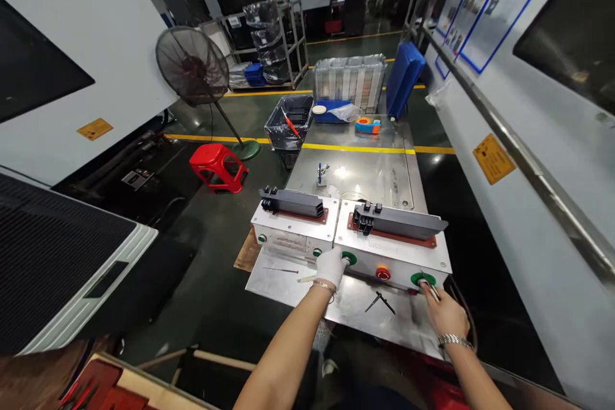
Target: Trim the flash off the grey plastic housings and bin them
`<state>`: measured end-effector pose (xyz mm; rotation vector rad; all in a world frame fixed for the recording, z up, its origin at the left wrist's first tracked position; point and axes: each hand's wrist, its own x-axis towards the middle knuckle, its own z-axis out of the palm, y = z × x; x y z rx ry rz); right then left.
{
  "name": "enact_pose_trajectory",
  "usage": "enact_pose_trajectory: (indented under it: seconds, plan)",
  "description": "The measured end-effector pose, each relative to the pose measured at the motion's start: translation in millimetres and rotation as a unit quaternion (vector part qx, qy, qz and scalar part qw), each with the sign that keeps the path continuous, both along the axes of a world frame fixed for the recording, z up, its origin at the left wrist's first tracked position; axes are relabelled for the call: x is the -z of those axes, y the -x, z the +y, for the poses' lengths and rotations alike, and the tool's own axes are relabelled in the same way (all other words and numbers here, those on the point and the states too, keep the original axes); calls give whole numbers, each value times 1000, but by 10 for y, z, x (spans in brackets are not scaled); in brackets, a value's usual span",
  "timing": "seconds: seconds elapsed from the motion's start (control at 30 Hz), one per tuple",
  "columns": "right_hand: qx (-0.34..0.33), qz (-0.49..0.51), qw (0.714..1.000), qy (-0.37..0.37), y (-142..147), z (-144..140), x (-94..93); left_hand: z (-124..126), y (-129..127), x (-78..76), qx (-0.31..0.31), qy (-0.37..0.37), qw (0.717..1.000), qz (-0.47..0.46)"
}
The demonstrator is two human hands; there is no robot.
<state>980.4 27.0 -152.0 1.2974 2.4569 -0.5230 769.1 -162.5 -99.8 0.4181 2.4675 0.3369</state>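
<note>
My left hand, in a white glove, presses a green button on the front of the right white fixture box. My right hand, bare with a wristwatch, has its fingertips on the other green button and seems to hold a thin tool. A red button sits between the two. A long dark grey plastic part lies on the box's red pad. The left fixture box carries a similar grey part.
The boxes stand on a steel table with a small black clip, an orange tape dispenser and a blue tray. A bagged bin, red stool, fan and machine housings surround it.
</note>
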Motion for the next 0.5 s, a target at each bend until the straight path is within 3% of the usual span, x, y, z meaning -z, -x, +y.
enact_pose_trajectory:
  seconds: [0.13,0.23,0.33,0.43,0.5]
  plan:
    - [-120,29,992,20,-10,-340,174,-246,-159,8,-25,-43,999,-16]
    - [-218,46,974,43,118,-611,329,-628,-466,83,-50,-70,996,-32]
    - [-275,40,959,52,316,-744,419,-1015,-831,185,-81,-83,992,-51]
    - [-321,26,944,73,462,-782,353,-1278,-1098,283,-127,-85,985,-83]
    - [-344,19,934,91,515,-784,188,-1367,-1181,342,-163,-90,978,-97]
